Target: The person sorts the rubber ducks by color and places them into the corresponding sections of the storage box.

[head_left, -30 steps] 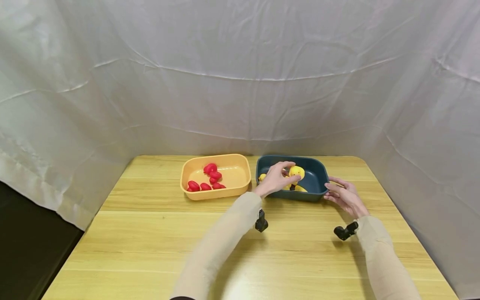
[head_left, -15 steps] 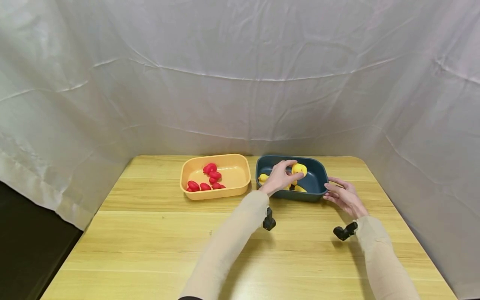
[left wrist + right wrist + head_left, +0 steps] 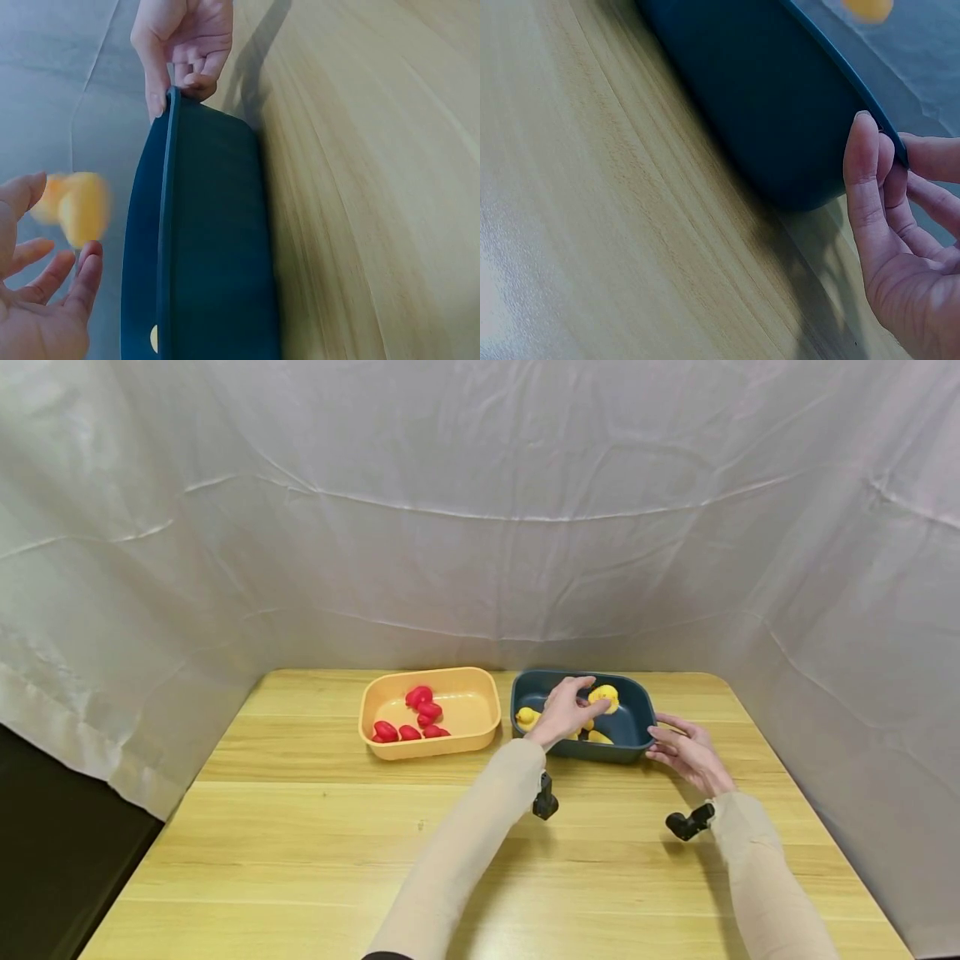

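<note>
Over the dark blue bin point(image 3: 637, 745), my left hand point(image 3: 564, 710) has its thumb and fingers spread apart. A yellow rubber duck point(image 3: 604, 697) is in the air just beyond its fingertips; the left wrist view shows this duck point(image 3: 82, 208) blurred, with a gap to the fingers. Several other yellow rubber ducks point(image 3: 527, 716) lie inside the bin, some hidden behind the left hand. At the bin's right end, my right hand point(image 3: 690, 753) pinches the rim between thumb and fingers, as the right wrist view shows the hand point(image 3: 907, 225) at the corner.
Left of the blue bin stands a yellow-orange bin point(image 3: 480, 727) holding several small red duck-shaped toys point(image 3: 429, 712). Both bins sit near the back of the wooden table point(image 3: 300, 843). Grey fabric point(image 3: 480, 527) hangs behind and at the sides.
My left hand has moved slightly right and its fingers have spread off the yellow duck, which they held before. The right hand stays on the bin's rim.
</note>
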A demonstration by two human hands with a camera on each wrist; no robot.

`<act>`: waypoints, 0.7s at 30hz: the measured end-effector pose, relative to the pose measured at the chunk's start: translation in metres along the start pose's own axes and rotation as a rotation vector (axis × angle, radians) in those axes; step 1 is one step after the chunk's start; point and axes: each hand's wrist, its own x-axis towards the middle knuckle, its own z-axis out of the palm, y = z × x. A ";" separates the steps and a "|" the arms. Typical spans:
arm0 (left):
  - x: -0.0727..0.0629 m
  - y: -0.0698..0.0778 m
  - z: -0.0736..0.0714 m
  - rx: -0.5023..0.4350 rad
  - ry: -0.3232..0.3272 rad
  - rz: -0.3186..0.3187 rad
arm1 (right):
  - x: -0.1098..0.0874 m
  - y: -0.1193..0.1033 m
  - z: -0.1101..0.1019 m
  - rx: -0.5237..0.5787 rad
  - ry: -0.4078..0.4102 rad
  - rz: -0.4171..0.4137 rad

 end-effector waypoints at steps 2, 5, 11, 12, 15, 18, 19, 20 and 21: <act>-0.001 0.000 -0.001 -0.013 -0.002 -0.006 | 0.001 0.000 0.000 0.002 -0.003 0.001; -0.002 -0.001 -0.003 -0.028 -0.001 0.001 | 0.002 -0.001 0.001 0.000 -0.009 0.004; -0.005 -0.006 -0.010 -0.044 -0.007 0.035 | 0.003 -0.002 0.002 0.013 -0.018 0.010; -0.006 -0.007 -0.012 -0.036 -0.005 0.043 | 0.003 -0.002 0.002 0.013 -0.018 0.010; -0.014 -0.010 -0.024 -0.015 0.012 0.063 | 0.003 -0.002 0.002 -0.011 -0.002 0.000; -0.024 -0.016 -0.044 -0.004 0.044 0.109 | 0.000 -0.001 0.002 -0.145 0.056 -0.074; -0.028 -0.019 -0.053 0.000 0.059 0.124 | -0.001 -0.001 0.002 -0.230 0.087 -0.121; -0.034 -0.023 -0.063 0.013 0.074 0.135 | -0.002 -0.001 0.003 -0.327 0.128 -0.176; -0.039 -0.028 -0.073 0.036 0.101 0.151 | -0.003 -0.001 0.004 -0.434 0.176 -0.234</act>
